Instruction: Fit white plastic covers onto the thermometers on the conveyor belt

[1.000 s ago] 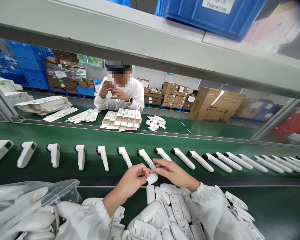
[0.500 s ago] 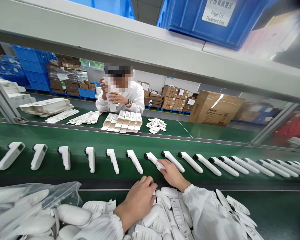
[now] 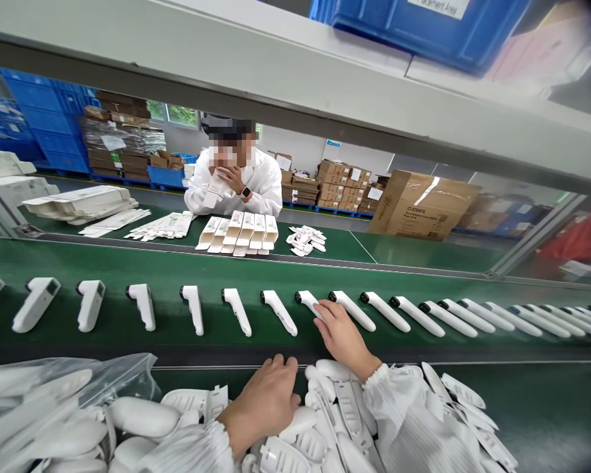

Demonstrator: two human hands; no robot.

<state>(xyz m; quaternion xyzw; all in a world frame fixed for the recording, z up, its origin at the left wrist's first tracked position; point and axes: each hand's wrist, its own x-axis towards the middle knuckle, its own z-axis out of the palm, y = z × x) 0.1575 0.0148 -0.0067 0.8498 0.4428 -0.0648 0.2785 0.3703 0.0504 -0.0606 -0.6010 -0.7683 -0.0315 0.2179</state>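
Observation:
A row of white pistol-shaped infrared thermometers with dark sensor ends lies on the green conveyor belt (image 3: 167,253). My right hand (image 3: 343,338) is closed over the handle of one infrared thermometer (image 3: 306,299), covering most of it. That thermometer stays flat on the belt. Nearer me, my left hand (image 3: 264,402) rests by the belt's front edge, over a heap of white plastic covers (image 3: 352,420). Its fingers are bent but apart, the thumb standing off from them, and I see nothing held. What lies under its palm is hidden.
A clear plastic bag (image 3: 123,381) of white parts lies at the left. Beyond the belt a person (image 3: 266,177) in white sits behind small white boxes (image 3: 243,230) and a pile of small white parts (image 3: 306,240). A shelf beam (image 3: 295,72) with a blue bin (image 3: 423,29) crosses overhead.
The row of thermometers has shifted slightly right in view. My right hand has moved right with its thermometer and now covers more of the handle. My left hand has shifted slightly left and down.

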